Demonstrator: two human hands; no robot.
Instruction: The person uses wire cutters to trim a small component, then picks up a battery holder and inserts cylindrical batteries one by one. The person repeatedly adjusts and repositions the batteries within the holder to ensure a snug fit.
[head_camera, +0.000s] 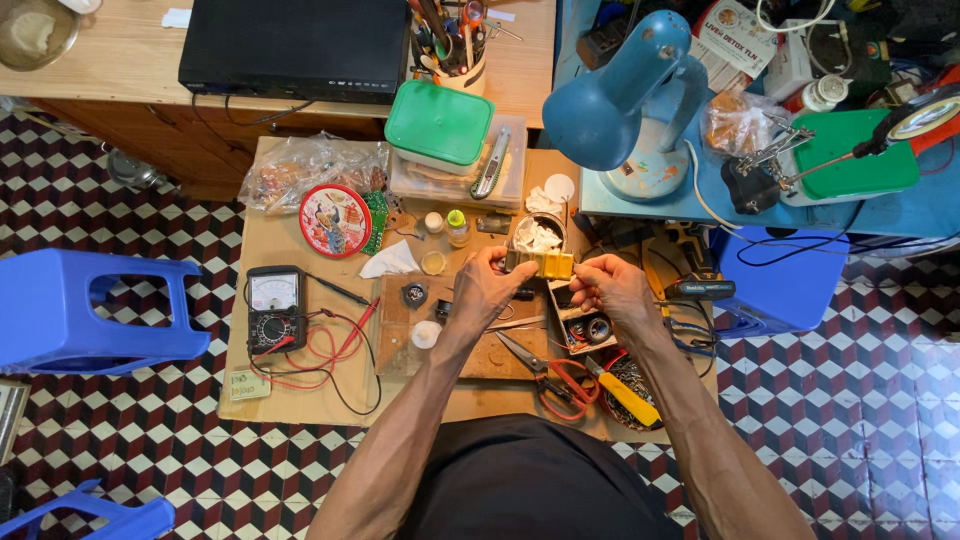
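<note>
Pretty cluttered surface here: analog multimeter with red leads on the left, round red tin, green-lidded tub, blue desk lamp, red-handled scissors, and a blue plastic stool on the checkered floor.

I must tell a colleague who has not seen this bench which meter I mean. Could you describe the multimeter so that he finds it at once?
Start at the low cardboard-covered table on the checkered floor. On its left side, below the round red tin, lies the multimeter. It alone is a black box with a white needle dial and a round selector knob, with red and black leads trailing right.
</note>
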